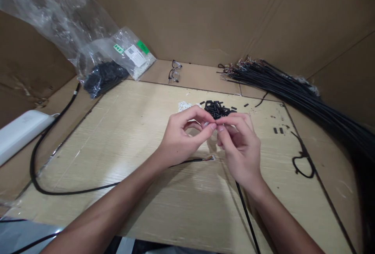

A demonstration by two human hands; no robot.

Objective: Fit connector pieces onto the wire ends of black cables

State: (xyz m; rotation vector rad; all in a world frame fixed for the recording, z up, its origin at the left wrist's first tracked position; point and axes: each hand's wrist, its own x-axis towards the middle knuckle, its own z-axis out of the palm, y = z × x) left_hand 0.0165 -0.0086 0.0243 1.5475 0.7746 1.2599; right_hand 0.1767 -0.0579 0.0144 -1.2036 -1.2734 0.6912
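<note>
My left hand [183, 135] and my right hand [238, 144] meet fingertip to fingertip above the wooden board [123, 129], both pinched on a small part I cannot make out. A thin black cable [247, 217] runs down from under my right hand. Another black cable [88, 189] lies under my left wrist and ends in a small connector with coloured wires [211, 158]. Just behind my fingers lies a heap of short black tube pieces [218, 108] and a small pile of white parts [184, 106].
A big bundle of black cables [295, 90] lies at the right. Clear plastic bags [102, 57] with black and white parts sit at the back left. A white power strip [20, 131] is at the left edge. Cardboard walls [205, 12] stand all round. A looped cable piece [303, 164] lies right.
</note>
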